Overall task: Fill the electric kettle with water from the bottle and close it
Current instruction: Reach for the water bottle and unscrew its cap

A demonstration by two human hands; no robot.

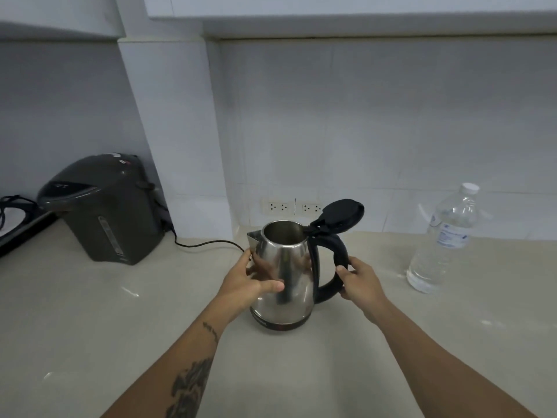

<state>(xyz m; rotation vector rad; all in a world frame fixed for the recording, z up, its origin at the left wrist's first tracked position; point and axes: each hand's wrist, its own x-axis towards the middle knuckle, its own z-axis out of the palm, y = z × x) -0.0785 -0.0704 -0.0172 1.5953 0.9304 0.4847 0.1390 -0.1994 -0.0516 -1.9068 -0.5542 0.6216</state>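
The black handle (337,267) of the electric kettle (283,276) is gripped by the right hand (361,282), the fingers being wrapped round its outer curve. The steel body is steadied on the opposite side by the left hand (253,279), whose palm is pressed against the metal with the thumb laid across the front; this is a flat hold rather than a closed fist. The kettle is thus held between the two hands and stands upright on the pale countertop (90,327), seated on its dark base.

Just above the right-hand grip, the lid (342,214) is seen hinged fully back, so the mouth is left open. The inside appears dry and empty, though the bottom is not clearly shown.

Well out to the right of the right hand, the water bottle (446,239) stands upright and untouched, its white cap (469,187) in place and much water visible in it.

Beyond the left hand, a black cord (208,243) is trailed across the counter toward a dark thermo pot (105,206) standing far to the left. Wall sockets (291,207) are set behind the kettle.

The opening of the lid may be judged done. Uncapping the bottle, pouring, and shutting the lid are all left to be carried out.
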